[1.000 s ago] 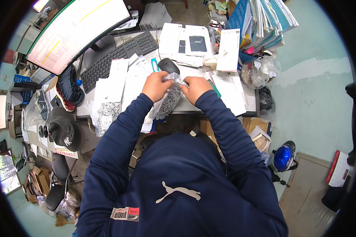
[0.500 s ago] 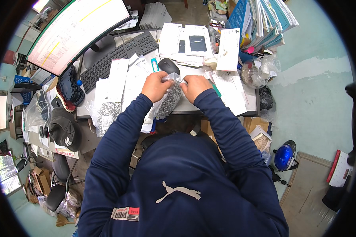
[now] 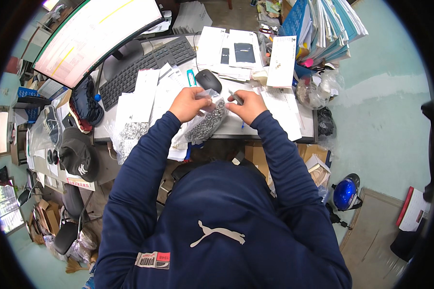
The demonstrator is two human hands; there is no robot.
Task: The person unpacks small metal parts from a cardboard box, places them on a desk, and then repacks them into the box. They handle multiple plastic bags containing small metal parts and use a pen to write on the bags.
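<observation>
A clear plastic bag [image 3: 208,124] full of small shiny metal pieces leans at the near edge of the desk. My left hand [image 3: 190,104] is closed, pinching the bag's top edge between thumb and fingers. Just right of the bag, my right hand [image 3: 248,106] is closed around a short dark grey pen-like object [image 3: 236,98]; its exact kind is unclear. The right fingertips are close to the bag's upper right side, and I cannot tell whether they touch it. Left of my left forearm lies another clear bag [image 3: 132,131] of similar small metal pieces, partly covered by papers.
A black mouse [image 3: 208,82] and a teal-and-white cutter-like item [image 3: 191,78] lie beyond my hands. Behind them are a keyboard [image 3: 152,67] and monitor [image 3: 99,33]. Papers [image 3: 282,108] cover the desk's right side, with upright folders [image 3: 318,29] behind. A dark cap [image 3: 77,154] sits at left.
My right hand has moved slightly right, away from the bag's top, and the grey pen-like object now shows in it. The bag has tilted to the right, still in my left hand.
</observation>
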